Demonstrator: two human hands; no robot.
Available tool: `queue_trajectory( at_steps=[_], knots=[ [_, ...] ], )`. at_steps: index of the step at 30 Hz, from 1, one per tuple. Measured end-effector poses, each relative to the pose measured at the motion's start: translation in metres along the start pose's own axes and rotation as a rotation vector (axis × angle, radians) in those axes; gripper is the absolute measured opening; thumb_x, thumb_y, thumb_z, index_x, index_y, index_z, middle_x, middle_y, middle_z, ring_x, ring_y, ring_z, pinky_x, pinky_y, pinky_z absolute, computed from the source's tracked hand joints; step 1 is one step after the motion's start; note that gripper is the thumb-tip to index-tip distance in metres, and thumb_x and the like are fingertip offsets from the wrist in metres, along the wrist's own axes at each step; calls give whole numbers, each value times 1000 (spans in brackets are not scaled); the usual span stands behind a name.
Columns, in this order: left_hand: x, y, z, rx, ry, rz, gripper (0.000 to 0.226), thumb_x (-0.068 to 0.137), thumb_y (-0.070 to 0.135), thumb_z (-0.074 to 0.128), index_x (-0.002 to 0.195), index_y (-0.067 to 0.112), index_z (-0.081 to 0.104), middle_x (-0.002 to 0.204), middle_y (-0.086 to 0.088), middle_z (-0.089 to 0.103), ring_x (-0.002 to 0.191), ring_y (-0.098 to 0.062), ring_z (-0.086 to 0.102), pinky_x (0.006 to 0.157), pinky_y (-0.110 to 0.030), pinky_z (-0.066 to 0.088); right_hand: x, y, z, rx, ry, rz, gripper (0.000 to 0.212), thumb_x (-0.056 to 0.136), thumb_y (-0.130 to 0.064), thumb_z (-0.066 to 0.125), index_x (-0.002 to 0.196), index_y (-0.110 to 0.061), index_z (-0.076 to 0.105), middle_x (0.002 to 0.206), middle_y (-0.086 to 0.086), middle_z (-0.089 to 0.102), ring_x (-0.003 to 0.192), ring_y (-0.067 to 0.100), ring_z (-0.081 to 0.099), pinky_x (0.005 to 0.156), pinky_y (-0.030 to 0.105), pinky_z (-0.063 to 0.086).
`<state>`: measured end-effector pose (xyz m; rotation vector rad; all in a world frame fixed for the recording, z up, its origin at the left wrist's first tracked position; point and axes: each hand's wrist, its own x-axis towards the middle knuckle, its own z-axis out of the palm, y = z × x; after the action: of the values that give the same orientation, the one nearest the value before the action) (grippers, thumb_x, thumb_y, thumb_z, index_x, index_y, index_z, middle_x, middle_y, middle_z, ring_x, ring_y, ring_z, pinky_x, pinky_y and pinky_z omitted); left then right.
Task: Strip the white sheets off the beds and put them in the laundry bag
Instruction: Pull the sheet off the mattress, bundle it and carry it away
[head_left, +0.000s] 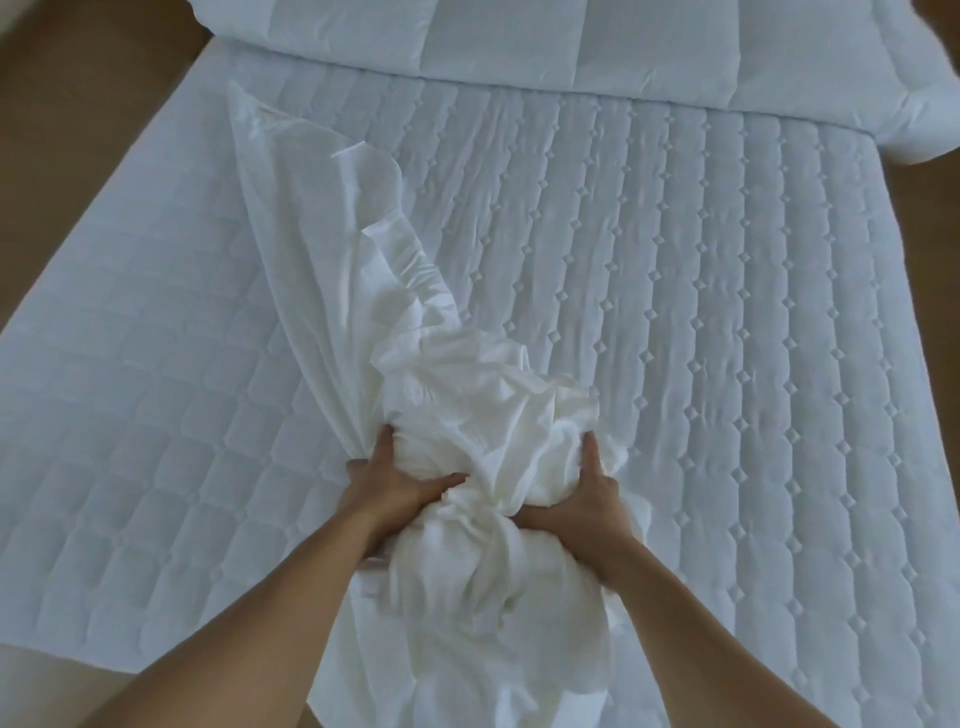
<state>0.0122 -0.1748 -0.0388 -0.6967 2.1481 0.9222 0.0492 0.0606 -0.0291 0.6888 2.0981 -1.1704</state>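
A white sheet (467, 395) lies bunched in a long crumpled heap on the quilted mattress (701, 312), trailing from the upper left down to the near edge. My left hand (387, 493) clutches the bundle from its left side. My right hand (587, 499) grips it from the right, fingers sunk into the cloth. Both hands squeeze the gathered middle of the sheet between them. The sheet's lower end hangs over the mattress's near edge between my forearms. No laundry bag is in view.
A folded white duvet (519, 47) lies across the far end of the bed. Brown floor (78, 104) shows to the left of the mattress and at the far right edge.
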Motion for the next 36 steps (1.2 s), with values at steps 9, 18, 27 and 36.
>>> queue_trajectory(
  at_steps=[9,18,27,36],
  knots=[
    [-30,127,-64,-147,208,568,110,52,65,83,146,41,31,137,8,54,123,-19,55,104,-44,46,-15,-111,-61,220,118,-484,120,33,-65,91,139,-58,35,132,-27,54,118,-4,53,98,28,44],
    [-22,70,-25,126,222,311,89,63,75,51,135,24,45,137,-4,44,113,-35,58,91,-43,48,15,-68,-20,-155,136,-354,128,37,-80,78,149,-48,24,137,-9,54,129,21,51,104,41,44],
    [-35,78,-20,-232,630,354,89,83,70,11,151,18,33,163,-12,16,151,-27,6,117,-55,14,22,-47,-10,-153,75,-254,124,38,-77,79,145,-54,22,128,-15,51,130,21,44,101,49,46],
    [-15,86,-3,750,190,475,76,80,80,3,151,53,11,165,13,-9,147,-37,-23,112,-70,9,6,-52,-17,-478,152,-262,140,40,-97,57,153,-42,-5,163,-5,-3,152,23,-10,121,54,5]
  ],
)
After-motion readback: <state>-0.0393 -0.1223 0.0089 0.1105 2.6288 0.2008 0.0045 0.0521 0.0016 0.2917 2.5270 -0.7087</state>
